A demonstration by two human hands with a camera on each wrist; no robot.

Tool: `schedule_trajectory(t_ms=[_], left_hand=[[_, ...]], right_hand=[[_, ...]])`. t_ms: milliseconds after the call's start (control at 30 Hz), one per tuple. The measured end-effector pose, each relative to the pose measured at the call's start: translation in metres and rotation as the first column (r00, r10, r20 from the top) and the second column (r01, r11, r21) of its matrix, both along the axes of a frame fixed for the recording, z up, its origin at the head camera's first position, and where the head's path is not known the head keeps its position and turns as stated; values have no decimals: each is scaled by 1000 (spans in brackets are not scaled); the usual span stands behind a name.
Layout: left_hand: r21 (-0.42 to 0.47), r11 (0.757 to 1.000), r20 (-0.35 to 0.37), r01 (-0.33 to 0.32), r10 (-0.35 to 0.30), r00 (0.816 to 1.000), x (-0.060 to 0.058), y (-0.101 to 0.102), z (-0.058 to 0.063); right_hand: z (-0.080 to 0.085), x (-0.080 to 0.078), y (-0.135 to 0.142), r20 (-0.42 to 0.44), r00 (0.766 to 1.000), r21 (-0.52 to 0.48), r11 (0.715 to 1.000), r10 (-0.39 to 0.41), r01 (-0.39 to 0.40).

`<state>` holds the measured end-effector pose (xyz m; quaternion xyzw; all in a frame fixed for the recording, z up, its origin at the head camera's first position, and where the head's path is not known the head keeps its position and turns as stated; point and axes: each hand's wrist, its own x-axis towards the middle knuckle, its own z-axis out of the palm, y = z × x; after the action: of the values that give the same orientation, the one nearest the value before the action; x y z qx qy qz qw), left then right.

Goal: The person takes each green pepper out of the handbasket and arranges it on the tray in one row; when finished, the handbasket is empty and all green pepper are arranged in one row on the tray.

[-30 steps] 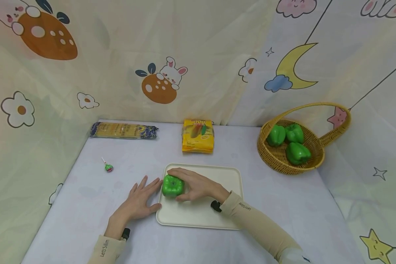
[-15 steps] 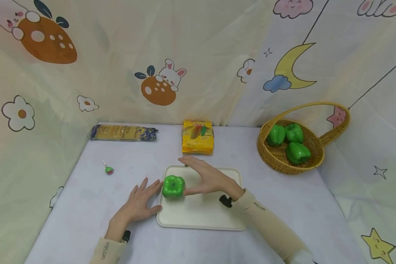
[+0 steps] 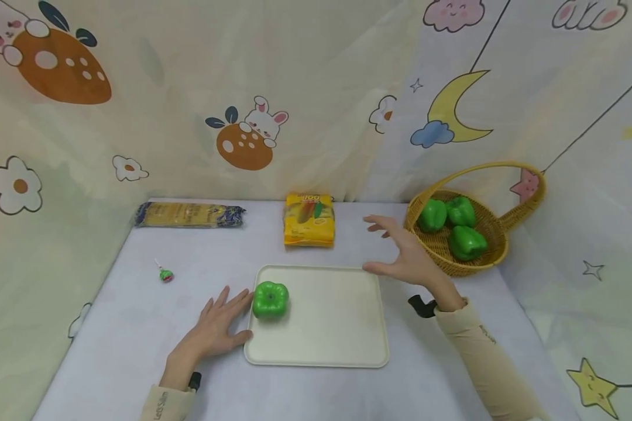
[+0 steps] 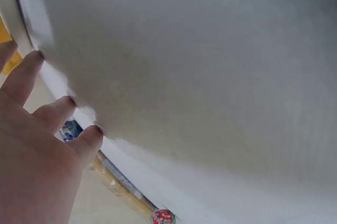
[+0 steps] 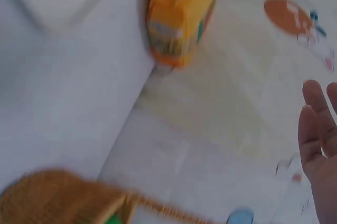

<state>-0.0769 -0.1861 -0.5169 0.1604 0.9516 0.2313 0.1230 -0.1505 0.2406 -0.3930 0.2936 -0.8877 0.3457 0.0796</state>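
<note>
A green bell pepper sits at the left end of the cream tray. My left hand rests at the tray's left edge with its fingers spread, touching or very near the rim. Holding nothing, my right hand hovers beyond the tray's right side, thumb and fingers apart. Just right of it stands a wicker basket with 3 green bell peppers inside, one being this front pepper. In the right wrist view the basket shows at the bottom, blurred.
A yellow bag with a mango picture stands at the back middle. Left of it lies a long clear packet of yellowish contents. A lollipop lies on the left of the white table. A printed cloth hangs behind.
My right hand has let go of the bell pepper on the tray and moved right, towards the basket. My left hand stays at the tray edge. The head view has shifted slightly.
</note>
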Motion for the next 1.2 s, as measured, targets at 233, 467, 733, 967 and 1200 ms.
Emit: schedule_trajectory(t_ms=[233,467,733,967,1200], left_hand=[[8,1000,-1,-3,3,1000,1,-1,-1],[22,1000,3,-9,9,1000,2,1,-1],[18,1000,10,-15,15,1000,2,-1,-3],[30,999,16,-13,12,1000,1,-3,-5],[25,1000,5,-11,11,1000,1,-1,-5]], right_hand=[[12,8,67,-61,977,-94,976,-202,196],[12,12,116,-63,937,-100,936,-344,337],[7,11,158,123,854,18,861,-506,508],[-2,5,180,233,792,121,825,-564,552],[-16,-2,195,215,768,254,794,-603,552]])
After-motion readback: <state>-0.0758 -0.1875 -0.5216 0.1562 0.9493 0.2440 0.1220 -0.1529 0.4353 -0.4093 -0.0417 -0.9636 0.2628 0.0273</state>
